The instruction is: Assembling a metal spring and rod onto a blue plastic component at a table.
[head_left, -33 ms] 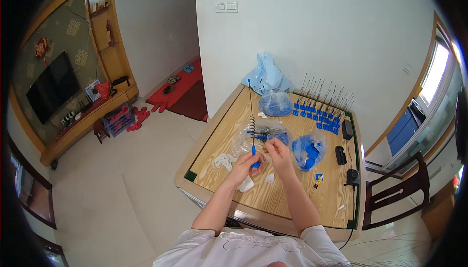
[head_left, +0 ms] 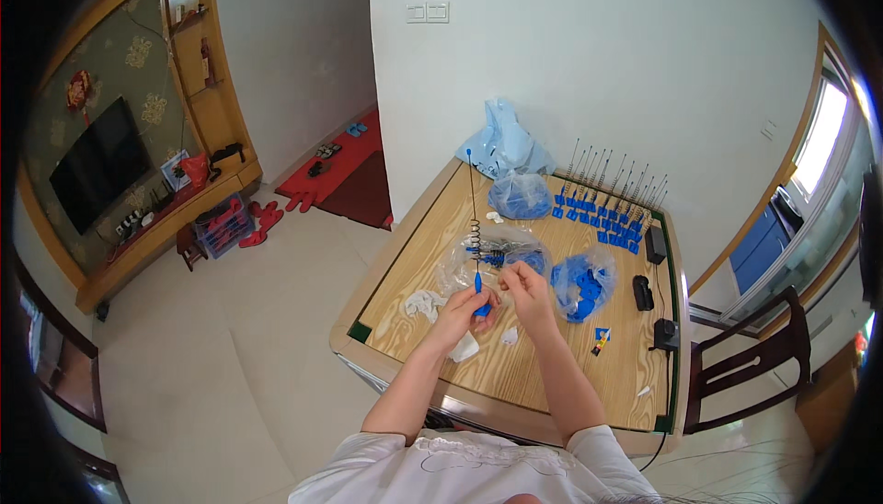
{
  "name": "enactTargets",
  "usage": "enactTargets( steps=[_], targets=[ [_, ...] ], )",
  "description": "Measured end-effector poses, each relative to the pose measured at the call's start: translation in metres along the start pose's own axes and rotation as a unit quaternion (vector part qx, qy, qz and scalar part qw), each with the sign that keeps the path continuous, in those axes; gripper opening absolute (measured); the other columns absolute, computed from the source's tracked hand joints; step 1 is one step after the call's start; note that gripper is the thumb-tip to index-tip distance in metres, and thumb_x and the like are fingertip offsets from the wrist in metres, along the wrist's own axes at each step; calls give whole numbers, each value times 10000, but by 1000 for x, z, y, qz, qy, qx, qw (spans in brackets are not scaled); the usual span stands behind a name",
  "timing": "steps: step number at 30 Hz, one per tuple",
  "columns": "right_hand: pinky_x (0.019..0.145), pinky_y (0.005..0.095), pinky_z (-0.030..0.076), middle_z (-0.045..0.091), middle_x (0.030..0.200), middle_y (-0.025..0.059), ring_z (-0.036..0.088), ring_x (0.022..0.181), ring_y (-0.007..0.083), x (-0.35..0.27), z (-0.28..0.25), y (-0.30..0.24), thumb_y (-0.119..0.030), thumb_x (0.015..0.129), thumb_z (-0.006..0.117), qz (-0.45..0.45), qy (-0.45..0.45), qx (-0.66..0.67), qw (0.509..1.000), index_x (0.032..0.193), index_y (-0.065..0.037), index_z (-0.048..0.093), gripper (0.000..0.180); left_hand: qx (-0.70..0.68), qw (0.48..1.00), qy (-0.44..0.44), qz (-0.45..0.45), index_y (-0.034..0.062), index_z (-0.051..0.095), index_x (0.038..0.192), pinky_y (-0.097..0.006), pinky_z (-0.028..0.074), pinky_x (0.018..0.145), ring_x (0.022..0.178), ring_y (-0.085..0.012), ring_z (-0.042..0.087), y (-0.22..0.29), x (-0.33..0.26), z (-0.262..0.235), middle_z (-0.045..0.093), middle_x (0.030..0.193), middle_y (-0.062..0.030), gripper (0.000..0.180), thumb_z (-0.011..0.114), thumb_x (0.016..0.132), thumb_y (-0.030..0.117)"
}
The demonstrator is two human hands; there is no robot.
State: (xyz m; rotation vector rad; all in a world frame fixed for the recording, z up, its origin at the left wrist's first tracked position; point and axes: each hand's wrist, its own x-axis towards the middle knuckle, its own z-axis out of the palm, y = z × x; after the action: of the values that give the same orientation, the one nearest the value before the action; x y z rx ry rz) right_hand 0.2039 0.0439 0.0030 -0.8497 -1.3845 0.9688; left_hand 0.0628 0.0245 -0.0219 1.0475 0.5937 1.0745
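My left hand (head_left: 463, 316) is closed round the blue handle of a thin black rod (head_left: 473, 193). The rod stands nearly upright, with a spring coil low on its shaft and a small blue tip. Just right of it, my right hand (head_left: 526, 291) has its fingers pinched together; whatever they hold, if anything, cannot be made out. Behind both hands lies an open clear plastic bag (head_left: 451, 265) with dark coiled parts and blue pieces inside. A second clear bag (head_left: 602, 276), full of blue plastic parts, sits to the right of my right hand.
Several similar coiled rods (head_left: 607, 199) stand in blue bases along the table's back right. A bag of blue parts (head_left: 520, 200) and a light blue bag (head_left: 506, 147) lie at the back. Crumpled tissue (head_left: 423, 304), a small tube (head_left: 600, 346) and black devices (head_left: 643, 292) share the table (head_left: 405, 274).
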Motion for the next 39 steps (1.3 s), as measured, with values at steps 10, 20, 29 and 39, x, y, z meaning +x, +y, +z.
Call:
enactTargets(
  steps=[10,20,29,39],
  targets=[
    [615,195,355,487,754,-2,462,676,70,-2,-3,4,-63,886,445,0,11,38,999,875,-29,509,73,3,999,40,23,21,555,842,-193,292,426,462,-63,406,-2,5,3,485,559,-18,266,412,923,230],
    [710,272,426,563,874,91,536,815,196,-2,-1,4,-28,809,539,-94,-41,-92,990,900,7,629,133,100,993,63,23,32,572,838,-199,320,420,470,-55,435,-2,4,8,481,555,3,261,422,918,231],
    [604,207,451,530,886,48,529,740,98,-2,-2,6,-14,818,545,-98,-54,-100,989,900,22,597,105,150,983,103,35,27,557,820,-218,344,430,470,-70,448,-4,7,12,473,559,2,228,425,908,191],
    [572,190,445,521,877,38,537,706,80,0,0,-10,-49,837,542,-10,-39,-26,999,884,22,602,104,337,929,118,93,-15,544,849,-339,404,552,598,-226,542,6,3,22,551,728,-137,208,437,877,161]
  ],
)
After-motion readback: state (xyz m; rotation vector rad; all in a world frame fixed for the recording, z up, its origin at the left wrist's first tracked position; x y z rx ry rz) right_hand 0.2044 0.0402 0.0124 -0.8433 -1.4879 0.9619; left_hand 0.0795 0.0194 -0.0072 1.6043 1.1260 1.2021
